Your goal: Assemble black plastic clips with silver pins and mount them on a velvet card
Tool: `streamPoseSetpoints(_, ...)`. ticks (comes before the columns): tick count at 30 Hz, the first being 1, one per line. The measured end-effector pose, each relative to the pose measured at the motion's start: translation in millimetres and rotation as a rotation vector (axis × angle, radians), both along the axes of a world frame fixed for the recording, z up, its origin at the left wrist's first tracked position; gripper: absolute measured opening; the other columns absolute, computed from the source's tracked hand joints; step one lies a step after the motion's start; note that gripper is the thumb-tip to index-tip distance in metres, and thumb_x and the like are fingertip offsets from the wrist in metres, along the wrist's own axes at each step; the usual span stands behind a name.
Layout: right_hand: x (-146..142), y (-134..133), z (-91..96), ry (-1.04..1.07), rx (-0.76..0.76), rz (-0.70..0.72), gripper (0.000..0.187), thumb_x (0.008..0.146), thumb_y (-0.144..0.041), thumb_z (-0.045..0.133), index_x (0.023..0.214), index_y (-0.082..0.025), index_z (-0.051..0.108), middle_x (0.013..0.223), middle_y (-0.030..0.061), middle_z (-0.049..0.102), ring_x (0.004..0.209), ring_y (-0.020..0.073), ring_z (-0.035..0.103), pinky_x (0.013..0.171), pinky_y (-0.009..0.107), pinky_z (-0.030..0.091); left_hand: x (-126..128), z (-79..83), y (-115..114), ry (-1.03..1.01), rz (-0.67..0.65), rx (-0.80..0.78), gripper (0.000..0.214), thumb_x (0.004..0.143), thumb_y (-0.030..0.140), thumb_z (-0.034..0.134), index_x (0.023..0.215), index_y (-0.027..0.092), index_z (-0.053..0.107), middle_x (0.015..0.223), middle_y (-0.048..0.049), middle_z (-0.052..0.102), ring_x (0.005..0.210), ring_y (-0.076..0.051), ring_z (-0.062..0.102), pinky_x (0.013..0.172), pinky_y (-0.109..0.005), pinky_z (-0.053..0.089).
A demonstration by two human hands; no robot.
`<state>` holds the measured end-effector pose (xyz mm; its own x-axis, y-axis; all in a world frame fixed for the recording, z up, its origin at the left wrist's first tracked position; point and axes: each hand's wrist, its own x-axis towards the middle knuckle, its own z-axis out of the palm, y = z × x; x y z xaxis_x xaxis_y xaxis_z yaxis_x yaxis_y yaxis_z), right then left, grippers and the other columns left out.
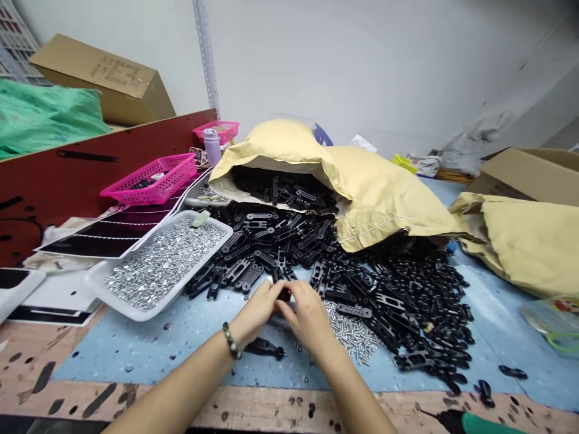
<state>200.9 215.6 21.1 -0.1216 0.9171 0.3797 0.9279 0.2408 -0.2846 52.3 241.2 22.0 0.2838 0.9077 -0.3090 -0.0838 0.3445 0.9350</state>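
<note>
My left hand and my right hand meet at the centre of the table, fingers pinched together round a small black plastic part. A bead bracelet sits on my left wrist. Just beyond the hands lies a big heap of black plastic parts spilling from a yellow sack. A small pile of silver screws lies right of my right hand. One assembled black piece lies under my left wrist.
A white tray of small silver nuts stands at the left. Pink baskets sit behind it, with a lilac bottle. A second yellow sack and a cardboard box are at the right. Blue mat covers the table.
</note>
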Motion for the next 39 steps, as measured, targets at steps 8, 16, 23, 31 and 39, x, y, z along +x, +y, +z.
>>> streamPoseSetpoints(8, 143.4, 61.2, -3.3, -0.013, -0.138, -0.612, 0.015, 0.084, -0.023, 0.058, 0.089, -0.013, 0.066, 0.085, 0.0147, 0.063, 0.08, 0.0282, 0.062, 0.071, 0.04, 0.045, 32.0, -10.7, 19.8, 0.109, -0.086, -0.065, 0.013, 0.084, 0.029, 0.052, 0.086, 0.02, 0.042, 0.071, 0.0039, 0.051, 0.052, -0.008, 0.051, 0.054, -0.022, 0.046)
streamPoseSetpoints(16, 146.4, 39.3, -17.7, -0.014, -0.143, -0.505, 0.017, 0.089, -0.029, 0.052, 0.094, -0.02, 0.065, 0.106, 0.0104, 0.059, 0.101, 0.0257, 0.056, 0.081, 0.036, 0.042, 27.6, 4.2, 24.5, 0.258, -0.2, 0.142, 0.005, 0.084, 0.024, 0.045, 0.085, 0.021, 0.042, 0.074, 0.003, 0.054, 0.059, -0.01, 0.052, 0.056, -0.021, 0.042)
streamPoseSetpoints(23, 153.1, 45.5, -12.9, 0.075, -0.198, -0.372, 0.01, 0.08, -0.023, 0.061, 0.086, -0.019, 0.069, 0.092, 0.0086, 0.066, 0.087, 0.0251, 0.062, 0.075, 0.036, 0.046, 18.2, 7.9, 14.3, 0.352, -0.327, 0.247, 0.01, 0.086, 0.033, 0.04, 0.086, 0.023, 0.041, 0.067, 0.0054, 0.051, 0.053, -0.011, 0.05, 0.051, -0.022, 0.04)
streamPoseSetpoints(31, 58.3, -3.9, 40.3, 0.372, -0.108, 0.158, 0.025, 0.092, -0.029, 0.047, 0.107, -0.023, 0.065, 0.099, 0.006, 0.064, 0.091, 0.0184, 0.062, 0.079, 0.03, 0.051, -5.7, 24.5, 2.9, 0.46, -0.361, 0.461, 0.02, 0.088, 0.036, 0.046, 0.101, 0.022, 0.051, 0.088, -0.0014, 0.061, 0.082, -0.02, 0.057, 0.074, -0.03, 0.043)
streamPoseSetpoints(39, 8.0, -23.4, 37.5, 0.278, -0.045, 0.345, 0.02, 0.094, -0.017, 0.042, 0.103, -0.02, 0.06, 0.09, 0.0069, 0.06, 0.081, 0.0187, 0.061, 0.073, 0.032, 0.052, -23.5, 34.6, -2.6, 0.694, -0.417, 0.819, 0.028, 0.09, 0.041, 0.052, 0.109, 0.02, 0.055, 0.1, -0.0088, 0.065, 0.094, -0.027, 0.061, 0.081, -0.035, 0.043)
